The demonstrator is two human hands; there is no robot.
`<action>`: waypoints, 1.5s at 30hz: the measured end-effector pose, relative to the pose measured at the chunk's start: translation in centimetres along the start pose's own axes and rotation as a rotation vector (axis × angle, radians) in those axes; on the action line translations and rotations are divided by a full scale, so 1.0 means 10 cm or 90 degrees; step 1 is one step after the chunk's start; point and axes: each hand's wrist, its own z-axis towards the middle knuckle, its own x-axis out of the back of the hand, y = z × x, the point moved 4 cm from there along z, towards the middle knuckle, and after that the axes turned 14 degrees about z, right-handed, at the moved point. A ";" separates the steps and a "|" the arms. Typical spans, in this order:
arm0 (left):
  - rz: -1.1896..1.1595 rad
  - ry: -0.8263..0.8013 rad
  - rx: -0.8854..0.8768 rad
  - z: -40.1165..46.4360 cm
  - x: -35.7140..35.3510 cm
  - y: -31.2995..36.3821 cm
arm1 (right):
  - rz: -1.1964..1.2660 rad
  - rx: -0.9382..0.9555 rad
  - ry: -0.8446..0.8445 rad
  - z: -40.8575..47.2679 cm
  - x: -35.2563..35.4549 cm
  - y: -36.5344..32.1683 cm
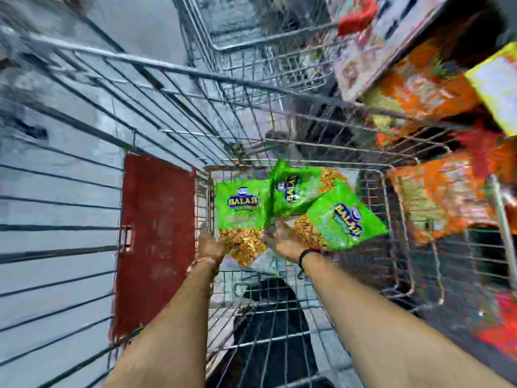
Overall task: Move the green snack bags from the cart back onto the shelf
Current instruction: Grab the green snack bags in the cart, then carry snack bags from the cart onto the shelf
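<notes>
Three green snack bags lie at the bottom of the wire cart [372, 175]. The left bag [241, 205] lies flat. The middle bag [293, 189] leans over it, and the right bag [347, 217] is tilted. My left hand [209, 245] reaches down to the lower edge of the left bag and touches it. My right hand [285, 242], with a dark band at the wrist, touches the lower corner of the right bag. The picture is blurred, so I cannot tell whether either hand has closed on a bag.
A red flap [156, 236] hangs on the cart's left wall. A second wire cart [268, 49] stands beyond. Shelves with orange and yellow packets [425, 88] run along the right side. Grey floor [56, 191] shows through the bars at left.
</notes>
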 end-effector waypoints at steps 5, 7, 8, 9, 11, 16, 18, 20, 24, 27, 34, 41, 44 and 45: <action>0.033 -0.102 -0.001 0.39 -0.23 -0.09 | 0.032 -0.004 -0.004 0.30 -0.18 0.05; 0.016 -0.086 0.023 0.46 -0.30 -0.10 | 0.008 -0.021 0.017 0.39 -0.22 0.10; 0.013 -0.078 0.031 0.48 -0.31 -0.08 | -0.012 -0.032 0.034 0.42 -0.22 0.11; 0.004 -0.063 0.038 0.50 -0.33 -0.07 | -0.021 -0.032 0.045 0.43 -0.21 0.11; -0.009 -0.030 0.042 0.47 -0.32 -0.03 | -0.033 -0.022 0.056 0.40 -0.18 0.07; -0.020 0.019 -0.050 0.08 -0.16 0.37 | -0.024 -0.009 0.127 -0.01 0.13 -0.11; -0.005 0.033 -0.098 -0.11 -0.03 0.61 | 0.004 0.029 0.171 -0.26 0.33 -0.21; 0.021 0.050 -0.168 -0.40 0.09 0.92 | 0.060 0.079 0.217 -0.62 0.58 -0.29; 0.065 0.119 -0.385 -1.22 0.22 1.68 | 0.213 0.180 0.335 -1.50 1.14 -0.31; 0.011 0.088 -0.504 -2.01 0.10 2.20 | 0.296 0.230 0.462 -2.31 1.56 -0.14; -0.018 -0.027 -0.837 -3.72 -0.55 3.14 | 0.288 0.258 0.777 -4.14 2.29 0.66; -0.015 -0.203 -0.950 -4.63 -1.48 3.64 | 0.337 0.172 0.976 -4.98 2.58 1.46; 0.018 -0.276 -0.951 -4.73 -1.78 3.67 | 0.363 0.118 0.998 -4.95 2.58 1.70; 0.040 -0.281 -0.948 -4.71 -1.87 3.67 | 0.373 0.106 1.001 -4.91 2.57 1.77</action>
